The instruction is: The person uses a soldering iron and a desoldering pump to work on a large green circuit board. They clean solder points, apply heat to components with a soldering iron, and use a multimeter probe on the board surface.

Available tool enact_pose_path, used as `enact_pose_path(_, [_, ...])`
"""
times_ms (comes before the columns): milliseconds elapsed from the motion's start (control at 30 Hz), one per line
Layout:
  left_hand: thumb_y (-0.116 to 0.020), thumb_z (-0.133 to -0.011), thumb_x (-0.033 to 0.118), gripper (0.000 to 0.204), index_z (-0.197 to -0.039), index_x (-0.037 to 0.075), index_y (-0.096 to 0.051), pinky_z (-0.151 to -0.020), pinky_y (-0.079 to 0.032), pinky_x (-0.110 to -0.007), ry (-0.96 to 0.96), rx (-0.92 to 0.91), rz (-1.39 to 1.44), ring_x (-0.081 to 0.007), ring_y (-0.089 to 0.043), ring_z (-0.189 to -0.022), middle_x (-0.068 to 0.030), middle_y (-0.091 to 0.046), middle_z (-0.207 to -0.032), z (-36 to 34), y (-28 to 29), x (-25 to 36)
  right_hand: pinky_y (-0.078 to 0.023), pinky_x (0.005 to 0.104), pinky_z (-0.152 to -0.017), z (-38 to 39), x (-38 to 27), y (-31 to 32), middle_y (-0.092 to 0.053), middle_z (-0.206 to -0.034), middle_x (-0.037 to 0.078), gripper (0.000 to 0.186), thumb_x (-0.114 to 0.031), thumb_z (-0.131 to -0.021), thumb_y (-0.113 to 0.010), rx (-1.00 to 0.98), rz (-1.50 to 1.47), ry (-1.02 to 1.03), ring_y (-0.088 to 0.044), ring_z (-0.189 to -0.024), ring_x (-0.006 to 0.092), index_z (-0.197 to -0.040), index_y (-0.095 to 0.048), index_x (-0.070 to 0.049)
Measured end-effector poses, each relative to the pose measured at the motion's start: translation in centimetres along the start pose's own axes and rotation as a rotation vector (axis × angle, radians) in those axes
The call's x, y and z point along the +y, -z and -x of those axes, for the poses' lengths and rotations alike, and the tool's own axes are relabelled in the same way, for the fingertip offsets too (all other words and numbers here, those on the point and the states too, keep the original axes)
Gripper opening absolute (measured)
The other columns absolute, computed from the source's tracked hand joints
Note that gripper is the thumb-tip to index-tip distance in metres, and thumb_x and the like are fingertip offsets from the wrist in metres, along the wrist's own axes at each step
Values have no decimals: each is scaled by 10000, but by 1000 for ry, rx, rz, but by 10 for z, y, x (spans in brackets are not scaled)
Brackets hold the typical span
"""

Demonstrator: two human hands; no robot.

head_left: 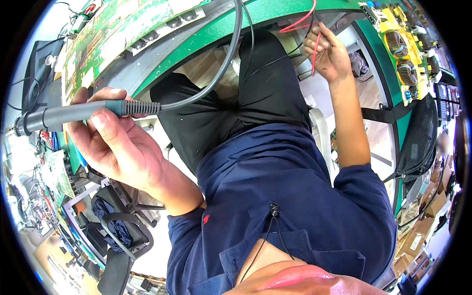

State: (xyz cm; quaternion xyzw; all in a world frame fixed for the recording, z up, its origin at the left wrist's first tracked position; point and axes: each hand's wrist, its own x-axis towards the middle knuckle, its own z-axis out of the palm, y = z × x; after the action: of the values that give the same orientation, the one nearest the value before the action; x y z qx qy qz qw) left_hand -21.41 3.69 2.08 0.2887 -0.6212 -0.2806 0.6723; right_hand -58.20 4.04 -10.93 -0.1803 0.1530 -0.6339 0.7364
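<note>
My left hand (120, 147) is closed around a dark grey cylindrical handpiece (73, 114), like a hot-air or soldering tool. It is held nearly level, its ribbed collar end pointing left. A thick grey cable (216, 81) leaves its other end through a ribbed sleeve and arcs up past the bench edge. At the upper right, my right hand (335, 59) has its fingers curled and pinched on a thin red wire (314, 58), whose end hangs below the fingers. More red wire (297, 27) loops beside them, along with a black wire.
A large green circuit board (115, 34) lies on the green-edged bench (177, 58) ahead. Yellow power boards with coils (397, 44) stand at the right, above a black mesh bag (419, 135). A black chair (123, 228) is at the lower left.
</note>
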Motion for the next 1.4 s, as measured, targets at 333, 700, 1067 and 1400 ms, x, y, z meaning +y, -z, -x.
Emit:
enact_pose_path(333, [-495,-991,158,348,-1248,-72,-448,-688,-526,-290,36,8,51,-200,-625,-769,-210,-623,-1000,0,4,-3,-486,366,-785,30,71,-88,-619,-851,98,353,-278,-1015,-394,-28,-62,159,-624,-854,250,-1073,-592,9])
enact_pose_path(700, [-501,-988,151,331,-1231,-71,-465,-692,-527,-278,46,1,83,-205,-634,-787,-219,-628,-1001,-1,5,-4,-365,335,-766,39,30,-143,-539,-862,42,383,-284,-1019,-365,35,241,470,-447,-832,195,-1230,-514,0])
enact_pose_path(1067, [-475,-996,157,323,-1210,-86,-472,-588,-547,-248,4,-23,80,-206,-654,-755,-237,-628,-982,-5,5,-5,-386,245,-453,70,-29,-63,-552,-563,43,380,-378,-948,-561,400,1316,-197,-514,-461,118,-824,-608,-22])
enact_pose_path(1400, [-454,-1003,155,282,-1151,-84,-474,-585,-558,-246,-17,-43,56,-206,-663,-759,-263,-611,-1008,-7,9,-6,-441,327,-387,72,-32,16,-647,-617,163,285,-192,-890,-614,761,1893,-780,-570,-407,197,-814,-581,81])
